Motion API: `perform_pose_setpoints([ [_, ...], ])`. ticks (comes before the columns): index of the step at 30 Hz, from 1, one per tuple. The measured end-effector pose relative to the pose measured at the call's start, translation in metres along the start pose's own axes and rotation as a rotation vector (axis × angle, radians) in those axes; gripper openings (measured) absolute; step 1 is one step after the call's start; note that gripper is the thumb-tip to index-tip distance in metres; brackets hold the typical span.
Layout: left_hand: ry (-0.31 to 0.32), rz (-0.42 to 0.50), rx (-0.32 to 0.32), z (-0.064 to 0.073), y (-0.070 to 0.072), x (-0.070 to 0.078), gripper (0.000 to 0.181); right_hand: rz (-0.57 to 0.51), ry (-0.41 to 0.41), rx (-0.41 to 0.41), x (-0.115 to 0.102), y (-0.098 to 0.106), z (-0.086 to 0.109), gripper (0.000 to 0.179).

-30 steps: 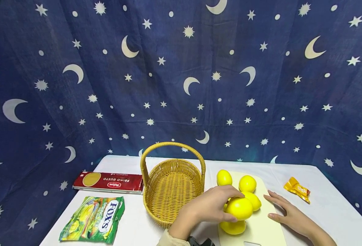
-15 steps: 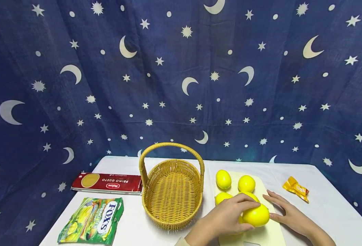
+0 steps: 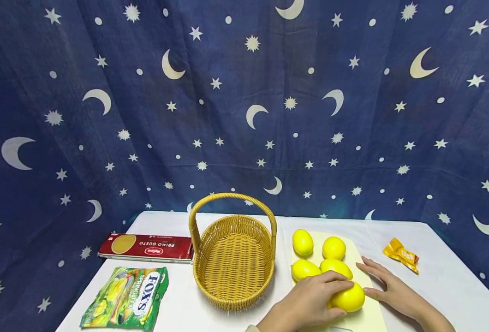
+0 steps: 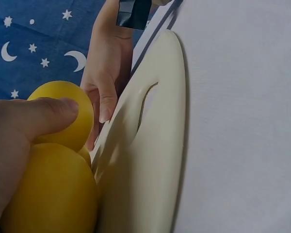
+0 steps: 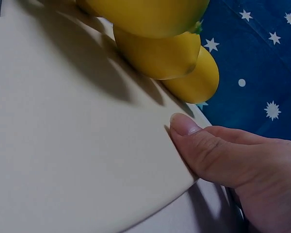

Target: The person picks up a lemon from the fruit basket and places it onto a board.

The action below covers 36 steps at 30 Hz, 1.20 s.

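My left hand point(image 3: 311, 299) grips a yellow lemon point(image 3: 349, 297) close over the right part of a cream cutting board point(image 3: 366, 318). In the left wrist view the thumb lies across the held lemon point(image 4: 63, 121), and another lemon point(image 4: 51, 189) sits beside it, under the hand. Farther back on the board are a lemon point(image 3: 302, 242) at the left, one point(image 3: 333, 248) to its right, and two nearer ones point(image 3: 304, 269) point(image 3: 335, 267). My right hand point(image 3: 394, 293) rests at the board's right edge, fingers extended, its thumb point(image 5: 186, 128) on the board's surface.
A wicker basket point(image 3: 199, 276) with a tall handle stands left of the board. At the far left lie a red spaghetti pack point(image 3: 149, 246) and a green Fox's candy bag point(image 3: 126, 297). An orange wrapped snack point(image 3: 401, 255) lies right. A starry blue cloth point(image 3: 228, 115) hangs behind.
My left hand has carried the lemon rightward from above the other lemons and lowered it toward the board's right side. The right hand stays at the board's edge.
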State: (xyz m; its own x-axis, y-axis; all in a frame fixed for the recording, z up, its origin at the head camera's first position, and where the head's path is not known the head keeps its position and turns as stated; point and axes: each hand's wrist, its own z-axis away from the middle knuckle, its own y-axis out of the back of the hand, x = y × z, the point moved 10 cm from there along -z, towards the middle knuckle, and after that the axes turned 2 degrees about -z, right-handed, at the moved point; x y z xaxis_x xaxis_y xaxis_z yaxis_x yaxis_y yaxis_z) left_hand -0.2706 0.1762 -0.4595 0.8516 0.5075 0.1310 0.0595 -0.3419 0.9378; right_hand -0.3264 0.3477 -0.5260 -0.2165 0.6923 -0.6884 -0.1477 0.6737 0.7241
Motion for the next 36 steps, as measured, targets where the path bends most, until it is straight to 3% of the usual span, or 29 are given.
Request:
perform_pose_setpoints([
  [5, -0.015, -0.061, 0.008, 0.001, 0.001, 0.003, 0.054, -0.002, -0.006, -0.009, 0.001, 0.000, -0.001, 0.063],
  [12, -0.053, -0.112, -0.019, 0.000, -0.004, 0.008, 0.051, -0.006, -0.089, -0.066, 0.006, -0.004, -0.002, 0.068],
  [19, -0.057, -0.133, -0.024, 0.000, -0.005, 0.009, 0.053, 0.042, -0.031, -0.050, 0.000, -0.003, -0.002, 0.064],
  [26, -0.038, -0.148, -0.025, -0.001, -0.001, 0.009, 0.052, 0.037, -0.063, -0.043, 0.003, -0.001, -0.002, 0.066],
  [36, -0.043, -0.190, -0.005, 0.000, 0.001, 0.011, 0.048, 0.030, -0.028, -0.014, 0.001, 0.001, -0.001, 0.063],
])
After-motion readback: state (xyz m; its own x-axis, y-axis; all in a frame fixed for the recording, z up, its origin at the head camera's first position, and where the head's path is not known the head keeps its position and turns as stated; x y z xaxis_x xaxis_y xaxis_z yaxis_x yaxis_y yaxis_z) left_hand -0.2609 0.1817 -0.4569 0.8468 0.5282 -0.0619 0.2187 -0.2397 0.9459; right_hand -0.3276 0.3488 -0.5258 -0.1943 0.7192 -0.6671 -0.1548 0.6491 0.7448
